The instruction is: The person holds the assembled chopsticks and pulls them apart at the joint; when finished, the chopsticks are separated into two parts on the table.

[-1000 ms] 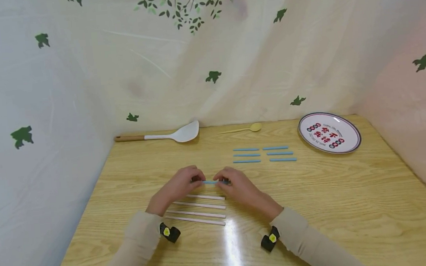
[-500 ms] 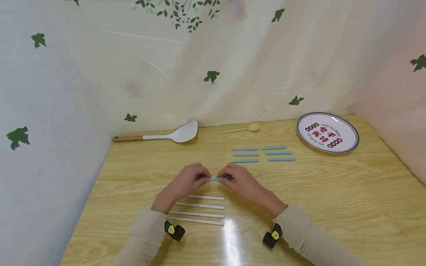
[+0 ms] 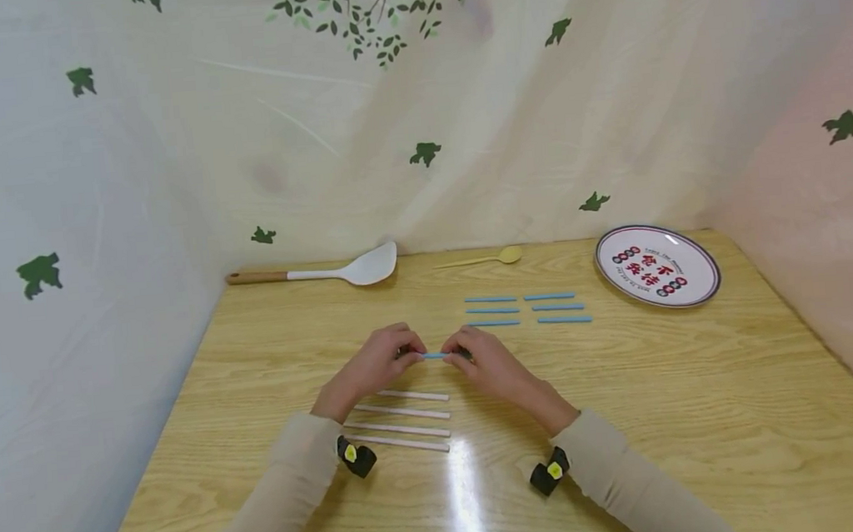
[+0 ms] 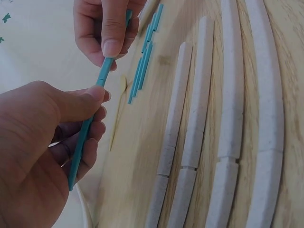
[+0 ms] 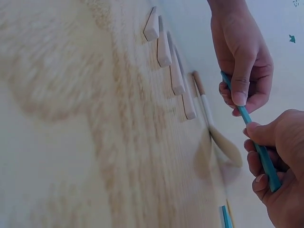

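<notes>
A blue stick [image 4: 103, 75] is pinched by both the left hand [image 3: 374, 364] and the right hand [image 3: 490, 365] above the tabletop [image 3: 671, 414] (a seam [image 4: 101, 79] can be seen between them). Over the past second, it has been carried slightly toward the right edge, away from four white sticks [image 3: 408, 411]; its handling seems unfinished. Six blue pieces [image 3: 492, 311] are laid out toward the far edge.

White glare [image 3: 464, 501] streaks the table [image 3: 654, 390], which looks blurred from the right wrist.
</notes>
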Action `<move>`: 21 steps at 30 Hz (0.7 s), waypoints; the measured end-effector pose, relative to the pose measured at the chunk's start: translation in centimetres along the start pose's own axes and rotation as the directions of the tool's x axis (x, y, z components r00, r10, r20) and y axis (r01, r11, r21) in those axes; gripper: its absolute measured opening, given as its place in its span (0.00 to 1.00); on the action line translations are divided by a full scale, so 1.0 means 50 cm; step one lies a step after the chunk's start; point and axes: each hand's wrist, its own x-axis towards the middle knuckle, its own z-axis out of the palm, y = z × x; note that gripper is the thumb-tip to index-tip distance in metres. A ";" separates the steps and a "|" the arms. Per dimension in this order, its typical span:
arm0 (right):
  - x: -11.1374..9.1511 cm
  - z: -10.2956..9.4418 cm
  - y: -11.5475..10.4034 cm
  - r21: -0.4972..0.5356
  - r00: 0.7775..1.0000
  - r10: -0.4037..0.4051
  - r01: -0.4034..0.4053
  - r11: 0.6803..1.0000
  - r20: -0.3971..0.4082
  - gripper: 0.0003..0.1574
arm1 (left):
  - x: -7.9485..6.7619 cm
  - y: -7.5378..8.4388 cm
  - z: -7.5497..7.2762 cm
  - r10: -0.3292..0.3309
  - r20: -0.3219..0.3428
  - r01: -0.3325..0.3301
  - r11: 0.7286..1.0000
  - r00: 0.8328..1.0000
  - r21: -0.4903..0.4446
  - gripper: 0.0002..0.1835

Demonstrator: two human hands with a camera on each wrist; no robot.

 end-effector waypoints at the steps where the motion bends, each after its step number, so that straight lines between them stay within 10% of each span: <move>1: -0.001 0.000 0.001 -0.001 1.000 -0.003 0.003 1.000 -0.004 0.07 | 0.001 -0.001 0.001 0.006 -0.003 -0.006 1.000 1.000 -0.004 0.03; 21: -0.008 -0.007 0.001 0.001 0.999 0.009 -0.009 1.000 -0.049 0.06 | 0.018 -0.002 0.001 0.028 -0.045 -0.028 1.000 0.999 0.012 0.03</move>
